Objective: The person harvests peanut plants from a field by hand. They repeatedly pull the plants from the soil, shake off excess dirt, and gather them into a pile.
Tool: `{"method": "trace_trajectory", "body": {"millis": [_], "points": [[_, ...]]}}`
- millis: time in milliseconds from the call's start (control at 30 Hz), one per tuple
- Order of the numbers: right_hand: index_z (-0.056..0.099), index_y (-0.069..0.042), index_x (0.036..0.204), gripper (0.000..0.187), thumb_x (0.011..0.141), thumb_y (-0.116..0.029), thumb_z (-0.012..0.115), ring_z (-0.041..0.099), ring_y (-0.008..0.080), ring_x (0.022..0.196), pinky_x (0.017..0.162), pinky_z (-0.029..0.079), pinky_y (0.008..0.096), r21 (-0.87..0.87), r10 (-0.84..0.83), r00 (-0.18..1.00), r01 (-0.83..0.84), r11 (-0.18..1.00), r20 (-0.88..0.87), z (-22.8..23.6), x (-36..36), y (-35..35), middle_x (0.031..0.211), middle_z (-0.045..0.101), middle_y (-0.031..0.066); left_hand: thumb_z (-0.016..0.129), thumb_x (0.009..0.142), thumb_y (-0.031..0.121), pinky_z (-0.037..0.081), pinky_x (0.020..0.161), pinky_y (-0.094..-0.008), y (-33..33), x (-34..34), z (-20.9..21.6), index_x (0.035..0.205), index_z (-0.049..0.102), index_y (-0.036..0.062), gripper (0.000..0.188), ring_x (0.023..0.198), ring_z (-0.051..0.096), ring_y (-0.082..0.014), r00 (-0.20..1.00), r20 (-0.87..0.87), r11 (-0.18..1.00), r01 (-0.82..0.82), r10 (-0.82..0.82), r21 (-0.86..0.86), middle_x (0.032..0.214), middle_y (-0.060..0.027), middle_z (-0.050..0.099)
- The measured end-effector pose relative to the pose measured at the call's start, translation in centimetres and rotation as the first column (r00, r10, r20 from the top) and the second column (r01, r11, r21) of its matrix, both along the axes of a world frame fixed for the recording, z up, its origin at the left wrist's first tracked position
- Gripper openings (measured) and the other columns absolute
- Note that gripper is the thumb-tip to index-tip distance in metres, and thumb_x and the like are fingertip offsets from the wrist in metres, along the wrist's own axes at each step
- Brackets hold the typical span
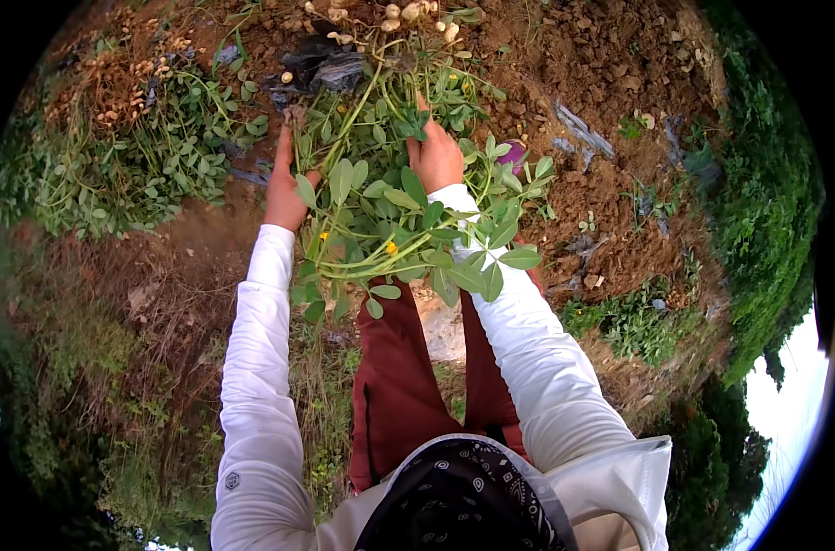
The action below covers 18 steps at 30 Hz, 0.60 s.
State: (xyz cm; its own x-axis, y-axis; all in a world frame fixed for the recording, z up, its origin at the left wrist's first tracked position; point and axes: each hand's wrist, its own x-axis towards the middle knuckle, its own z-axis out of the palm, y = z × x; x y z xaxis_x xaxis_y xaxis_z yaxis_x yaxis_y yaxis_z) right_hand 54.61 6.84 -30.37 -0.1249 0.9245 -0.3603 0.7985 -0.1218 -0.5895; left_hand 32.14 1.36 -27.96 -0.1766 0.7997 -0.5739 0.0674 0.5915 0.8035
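Observation:
A leafy peanut plant point(399, 197) lies in front of me, its stems running from the pods at the top toward my legs. My left hand point(287, 184) is at its left edge, index finger stretched forward and thumb apart, close to torn black plastic film point(321, 69). Among the leaves on the right side rests my right hand point(438, 158). Its index finger points forward and its thumb stands apart; foliage hides the other fingers. Pale peanut pods point(404, 14) show beyond the stems. Small yellow flowers point(391, 248) dot the leaves.
Another heap of pulled peanut plants point(124, 156) lies at the left, with pods at its far side. Loose brown soil point(610, 83) with plastic scraps point(583, 129) spreads right. A purple round thing point(511, 156) sits beside the plant. Dry grass point(160, 312) and green shrubs point(767, 184) border the area.

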Motion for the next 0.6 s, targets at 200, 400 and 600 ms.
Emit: {"method": "trace_trajectory", "body": {"millis": [200,400,600], "points": [[0.055,-0.01,0.122,0.038,0.085,-0.02,0.056,0.061,0.0316,0.068,0.06,0.048,0.0405,-0.401,0.004,1.0,0.001,0.916,0.012,-17.7,4.1,-3.9,0.077,0.062,0.0165,0.073,0.077,0.007,0.039,0.099,-0.0341,-4.8,-1.7,-9.4,0.148,0.017,0.016,0.091,0.123,0.045,-0.0233,0.902,0.229,0.821,0.429,-0.366,-0.377,0.141,-0.0127,0.041],[0.027,-0.027,0.143,0.072,0.08,-0.015,0.061,0.059,0.0368,0.065,0.055,0.047,0.0446,0.02,0.169,0.986,-0.169,0.985,-0.005,-0.1,1.1,-3.7,0.087,0.061,0.0159,0.065,0.083,0.007,0.033,0.103,-0.0339,-8.0,-4.4,-4.5,0.146,0.022,0.0109,0.077,0.131,0.036,-0.0231,0.944,0.329,0.913,0.159,-0.029,-0.375,0.144,-0.01,0.036],[0.032,-0.026,0.141,0.083,0.069,-0.008,0.07,0.057,0.0299,0.06,0.05,0.045,0.0401,0.179,0.213,0.974,-0.197,0.964,-0.076,7.3,0.2,-5.3,0.081,0.057,0.009,0.067,0.08,0.033,0.012,0.111,-0.0439,-3.1,-9.1,2.9,0.146,0.022,0.0136,0.083,0.14,0.016,-0.0262,0.967,0.224,0.968,-0.064,0.12,-0.241,0.15,-0.0115,0.023]]}}
